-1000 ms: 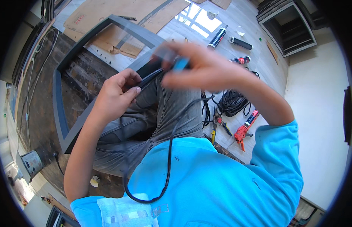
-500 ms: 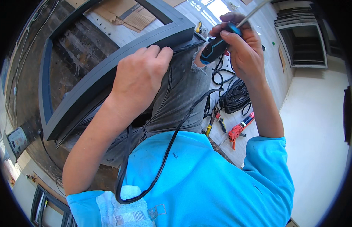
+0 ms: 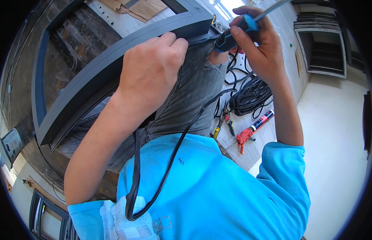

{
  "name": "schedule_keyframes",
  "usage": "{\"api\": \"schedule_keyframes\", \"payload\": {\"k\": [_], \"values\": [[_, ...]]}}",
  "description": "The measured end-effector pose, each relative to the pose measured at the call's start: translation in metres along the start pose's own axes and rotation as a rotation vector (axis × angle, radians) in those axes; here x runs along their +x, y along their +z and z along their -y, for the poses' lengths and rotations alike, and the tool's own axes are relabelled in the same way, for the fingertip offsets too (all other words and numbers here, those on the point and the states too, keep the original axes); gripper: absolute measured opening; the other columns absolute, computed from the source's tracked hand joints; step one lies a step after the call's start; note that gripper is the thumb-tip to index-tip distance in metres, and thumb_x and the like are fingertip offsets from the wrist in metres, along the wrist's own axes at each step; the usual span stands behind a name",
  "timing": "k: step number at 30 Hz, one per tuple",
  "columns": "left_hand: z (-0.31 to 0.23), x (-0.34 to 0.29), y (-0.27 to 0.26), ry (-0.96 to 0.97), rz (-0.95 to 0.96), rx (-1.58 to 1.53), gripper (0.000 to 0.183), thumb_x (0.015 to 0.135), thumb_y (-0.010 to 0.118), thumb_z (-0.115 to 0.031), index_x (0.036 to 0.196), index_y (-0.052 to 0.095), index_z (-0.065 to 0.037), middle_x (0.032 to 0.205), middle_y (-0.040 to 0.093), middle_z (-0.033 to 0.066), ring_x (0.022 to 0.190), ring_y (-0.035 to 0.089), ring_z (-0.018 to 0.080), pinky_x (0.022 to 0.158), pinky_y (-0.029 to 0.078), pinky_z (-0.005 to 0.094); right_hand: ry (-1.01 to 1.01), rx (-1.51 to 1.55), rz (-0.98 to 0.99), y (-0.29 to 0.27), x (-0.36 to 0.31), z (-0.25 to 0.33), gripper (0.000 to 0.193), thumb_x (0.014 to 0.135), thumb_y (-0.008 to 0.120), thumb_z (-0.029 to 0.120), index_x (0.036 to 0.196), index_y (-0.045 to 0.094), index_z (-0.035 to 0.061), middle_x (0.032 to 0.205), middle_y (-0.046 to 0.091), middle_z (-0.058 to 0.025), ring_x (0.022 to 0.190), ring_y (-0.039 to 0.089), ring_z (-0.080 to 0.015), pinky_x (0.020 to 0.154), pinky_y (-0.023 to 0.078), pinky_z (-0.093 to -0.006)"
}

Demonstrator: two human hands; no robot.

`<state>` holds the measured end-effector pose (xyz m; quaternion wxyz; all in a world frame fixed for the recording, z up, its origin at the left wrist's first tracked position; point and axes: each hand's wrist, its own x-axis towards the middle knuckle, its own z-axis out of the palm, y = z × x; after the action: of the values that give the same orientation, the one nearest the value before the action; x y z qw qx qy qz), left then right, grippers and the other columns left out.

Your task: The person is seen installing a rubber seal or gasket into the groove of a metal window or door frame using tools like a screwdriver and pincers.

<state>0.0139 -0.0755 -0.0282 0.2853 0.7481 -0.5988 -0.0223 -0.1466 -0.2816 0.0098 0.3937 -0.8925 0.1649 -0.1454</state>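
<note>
Gripping a screwdriver (image 3: pixel 250 24), the right hand (image 3: pixel 264 52) is near a corner of the frame (image 3: pixel 94 76). The left hand (image 3: pixel 150 70) curls at its near edge, fingertips hidden, grip unclear.

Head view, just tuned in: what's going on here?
The right hand holds a black-and-blue screwdriver, its shaft pointing up and right, clear of the dark grey frame. The left hand is curled at the frame's near edge; what it grips is hidden. A black strip loops over the blue shirt. A red caulking gun lies on the floor.
</note>
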Motion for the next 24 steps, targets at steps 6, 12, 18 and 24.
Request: {"api": "schedule_keyframes", "payload": {"k": [6, 12, 18, 24], "values": [[0.000, -0.004, 0.004, 0.057, -0.050, 0.059, 0.002, 0.083, 0.065, -0.007, 0.084, 0.063, -0.008, 0.086, 0.063, 0.0077, 0.085, 0.069, 0.0272, 0.068, 0.057, 0.0400, 0.091, 0.361, -0.113, 0.004, 0.027, 0.043, 0.031, 0.103, 0.062, 0.010, 0.128, 0.049, -0.0030, 0.101, 0.068, -0.0076, 0.081, 0.063, -0.0068, 0.075, 0.052, -0.0213], [-0.003, -0.003, 0.002, 0.066, -0.053, 0.121, 0.006, 0.081, 0.065, -0.006, 0.085, 0.062, -0.007, 0.087, 0.060, 0.0074, 0.085, 0.068, 0.0270, 0.068, 0.057, 0.0392, -0.157, 0.265, -0.069, 0.028, 0.039, 0.030, 0.028, 0.103, 0.063, 0.012, 0.124, 0.052, -0.0031, 0.096, 0.065, -0.0053, 0.087, 0.059, -0.0075, 0.072, 0.046, -0.0219], [-0.002, -0.005, 0.003, 0.043, -0.049, 0.124, 0.007, 0.079, 0.064, -0.004, 0.085, 0.061, -0.006, 0.087, 0.060, 0.0082, 0.084, 0.067, 0.0272, 0.068, 0.056, 0.0389, -0.300, 0.662, -0.096, 0.024, 0.053, 0.054, 0.028, 0.103, 0.063, 0.014, 0.123, 0.052, -0.0012, 0.090, 0.062, -0.0037, 0.076, 0.058, -0.0055, 0.066, 0.044, -0.0201], [0.002, -0.003, 0.004, 0.043, -0.044, 0.090, 0.005, 0.080, 0.063, -0.004, 0.084, 0.060, -0.006, 0.086, 0.060, 0.0085, 0.085, 0.067, 0.0279, 0.069, 0.056, 0.0400, -0.084, 0.092, 0.087, 0.014, 0.049, 0.036, 0.030, 0.101, 0.064, 0.015, 0.123, 0.050, 0.0012, 0.084, 0.059, -0.0041, 0.073, 0.056, -0.0112, 0.064, 0.043, -0.0254]]}}
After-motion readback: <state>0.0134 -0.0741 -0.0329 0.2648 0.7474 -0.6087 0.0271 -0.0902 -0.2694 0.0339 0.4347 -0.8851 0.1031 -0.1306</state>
